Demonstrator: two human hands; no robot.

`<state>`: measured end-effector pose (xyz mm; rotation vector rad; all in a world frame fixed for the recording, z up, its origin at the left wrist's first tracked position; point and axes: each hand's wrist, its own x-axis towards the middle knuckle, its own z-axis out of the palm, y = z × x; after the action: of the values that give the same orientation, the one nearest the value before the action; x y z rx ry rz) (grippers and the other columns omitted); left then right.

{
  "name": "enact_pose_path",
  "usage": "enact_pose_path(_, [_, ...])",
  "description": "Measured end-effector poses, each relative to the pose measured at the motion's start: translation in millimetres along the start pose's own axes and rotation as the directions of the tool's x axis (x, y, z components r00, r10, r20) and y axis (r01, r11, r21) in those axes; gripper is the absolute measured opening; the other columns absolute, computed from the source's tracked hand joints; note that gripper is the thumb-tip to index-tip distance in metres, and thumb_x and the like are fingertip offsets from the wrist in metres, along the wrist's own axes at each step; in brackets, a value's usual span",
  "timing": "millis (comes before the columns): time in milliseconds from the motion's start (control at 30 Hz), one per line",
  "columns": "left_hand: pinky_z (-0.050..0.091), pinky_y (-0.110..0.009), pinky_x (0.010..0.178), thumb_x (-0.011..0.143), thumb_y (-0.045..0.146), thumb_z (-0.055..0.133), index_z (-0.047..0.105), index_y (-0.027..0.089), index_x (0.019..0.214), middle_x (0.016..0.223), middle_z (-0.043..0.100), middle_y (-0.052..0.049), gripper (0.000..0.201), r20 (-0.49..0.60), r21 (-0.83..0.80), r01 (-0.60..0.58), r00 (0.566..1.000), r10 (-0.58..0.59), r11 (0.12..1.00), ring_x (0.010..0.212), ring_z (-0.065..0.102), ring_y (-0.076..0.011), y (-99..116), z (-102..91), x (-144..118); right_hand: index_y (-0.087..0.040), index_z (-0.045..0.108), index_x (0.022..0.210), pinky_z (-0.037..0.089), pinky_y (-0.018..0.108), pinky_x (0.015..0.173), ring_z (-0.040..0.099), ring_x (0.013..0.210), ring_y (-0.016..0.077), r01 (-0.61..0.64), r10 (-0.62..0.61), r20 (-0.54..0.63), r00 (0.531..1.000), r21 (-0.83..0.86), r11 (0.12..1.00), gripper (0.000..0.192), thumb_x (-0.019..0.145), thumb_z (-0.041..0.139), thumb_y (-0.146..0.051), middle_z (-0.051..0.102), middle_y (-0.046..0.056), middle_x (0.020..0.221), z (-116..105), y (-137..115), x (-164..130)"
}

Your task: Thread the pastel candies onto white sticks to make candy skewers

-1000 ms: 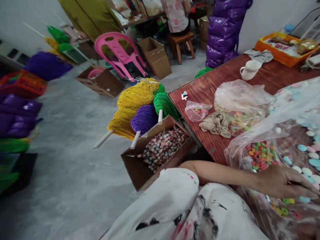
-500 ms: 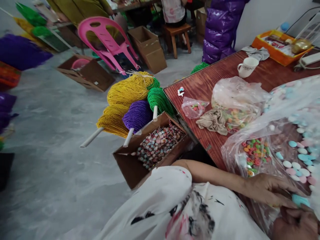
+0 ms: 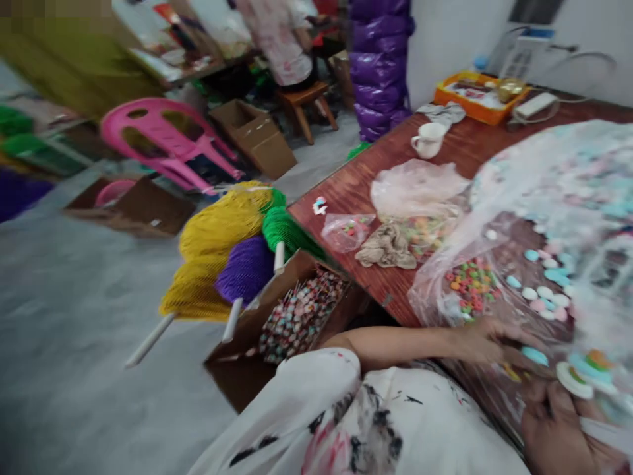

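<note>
The left hand (image 3: 487, 340) lies flat, fingers spread wide, on pastel round candies (image 3: 544, 290) at five o'clock; right hand (image 3: 568, 422) grip unclear.

Far beyond the fingers, a white mug (image 3: 429, 139) stands upright on the wooden table (image 3: 356, 191), with an orange tray (image 3: 477, 109) behind it. Nearer the fingers, a crumpled beige cloth (image 3: 387, 247) lies just beside a small clear bag (image 3: 346, 231). Left of the fingers, below the table edge, an open cardboard box (image 3: 247, 343) holds wrapped lollipops (image 3: 299, 315). Yellow, purple and green bead bundles (image 3: 232, 251) lie beside it. A pink plastic chair (image 3: 163, 142) lies tipped on the floor.
</note>
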<state>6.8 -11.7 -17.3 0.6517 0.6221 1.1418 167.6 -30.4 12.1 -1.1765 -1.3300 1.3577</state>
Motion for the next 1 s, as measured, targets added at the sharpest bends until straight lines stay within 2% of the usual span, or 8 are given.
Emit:
enact_pose_path(33, [0.054, -0.038, 0.09, 0.055, 0.048, 0.087, 0.071, 0.01, 0.11, 0.093, 0.071, -0.006, 0.069, -0.048, 0.027, 0.013, 0.999, -0.012, 1.0, 0.08, 0.067, -0.0167, 7, 0.1, -5, -0.024, 0.062, 0.091, 0.05, 0.031, 0.053, 0.054, 0.059, 0.0163, 0.047, -0.043, -0.136, 0.99, 0.022, 0.999, 0.017, 0.082, 0.063, -0.038, 0.056, 0.0, 0.071, 2, 1, -4])
enact_pose_path(100, [0.057, -0.037, 0.079, 0.058, 0.045, 0.086, 0.072, 0.01, 0.108, 0.083, 0.072, -0.006, 0.063, -0.135, 0.037, 0.003, 0.991, 0.002, 0.999, 0.068, 0.067, -0.0154, 21, -1.8, -11, -0.023, 0.062, 0.081, 0.048, 0.03, 0.056, 0.053, 0.058, 0.0155, 0.117, -0.131, -0.186, 0.974, -0.084, 0.99, 0.009, 0.084, 0.061, -0.032, 0.055, -0.002, 0.066, 4, 0, -11])
enact_pose_path(133, [0.058, -0.035, 0.076, 0.062, 0.043, 0.085, 0.071, 0.012, 0.107, 0.083, 0.072, -0.006, 0.057, -0.181, 0.044, -0.024, 0.983, 0.032, 0.999, 0.068, 0.068, -0.0155, 28, -3.6, -11, -0.022, 0.06, 0.073, 0.047, 0.03, 0.058, 0.052, 0.058, 0.0153, 0.127, -0.147, -0.08, 0.986, -0.208, 0.97, 0.014, 0.085, 0.058, -0.029, 0.054, -0.002, 0.063, 3, 0, -12])
enact_pose_path(200, [0.058, -0.03, 0.073, 0.065, 0.037, 0.084, 0.073, 0.014, 0.102, 0.086, 0.074, -0.006, 0.044, -0.285, 0.073, -0.1, 0.951, 0.117, 0.992, 0.068, 0.069, -0.0142, 40, -7.6, -7, -0.021, 0.057, 0.061, 0.045, 0.028, 0.058, 0.051, 0.057, 0.015, 0.12, -0.161, -0.116, 0.98, -0.301, 0.946, 0.022, 0.083, 0.061, -0.023, 0.054, -0.002, 0.059, -2, 0, -14])
enact_pose_path(267, [0.058, -0.029, 0.072, 0.066, 0.033, 0.083, 0.073, 0.016, 0.103, 0.091, 0.075, -0.006, 0.041, -0.334, 0.132, -0.111, 0.93, 0.15, 0.985, 0.069, 0.069, -0.0141, 46, -8.9, 0, -0.021, 0.055, 0.061, 0.041, 0.027, 0.055, 0.048, 0.054, 0.0143, 0.184, -0.193, 0.021, 0.981, -0.426, 0.886, 0.024, 0.084, 0.055, -0.018, 0.052, -0.002, 0.057, -7, 1, -14])
enact_pose_path(633, [0.056, -0.031, 0.086, 0.073, 0.033, 0.077, 0.072, 0.018, 0.11, 0.112, 0.071, -0.008, 0.04, -0.298, 0.441, -0.119, 0.915, 0.271, 0.889, 0.098, 0.067, -0.0193, 34, -5.7, 4, -0.019, 0.065, 0.101, 0.052, 0.03, 0.073, 0.066, 0.077, 0.02, 0.295, -0.255, 0.151, 0.955, -0.558, 0.776, 0.04, 0.073, 0.042, -0.001, 0.072, 0.005, 0.087, -17, 4, -13])
enact_pose_path(833, [0.055, -0.032, 0.088, 0.076, 0.031, 0.075, 0.072, 0.018, 0.109, 0.108, 0.072, -0.007, 0.037, -0.28, 0.524, -0.155, 0.897, 0.341, 0.838, 0.097, 0.067, -0.0188, 31, -10.3, 5, -0.019, 0.066, 0.097, 0.052, 0.03, 0.072, 0.067, 0.078, 0.0209, 0.274, -0.229, 0.152, 0.961, -0.601, 0.751, 0.042, 0.068, 0.042, -0.001, 0.073, 0.005, 0.086, -15, 6, -13])
enact_pose_path(1000, [0.054, -0.033, 0.091, 0.079, 0.027, 0.073, 0.072, 0.019, 0.108, 0.109, 0.072, -0.008, 0.031, -0.187, 0.7, -0.231, 0.854, 0.486, 0.676, 0.099, 0.067, -0.0194, 34, -12.4, 1, -0.019, 0.065, 0.092, 0.049, 0.028, 0.069, 0.065, 0.072, 0.0196, 0.253, -0.212, 0.141, 0.967, -0.611, 0.75, 0.038, 0.069, 0.042, 0.0, 0.071, 0.004, 0.082, -13, 5, -13])
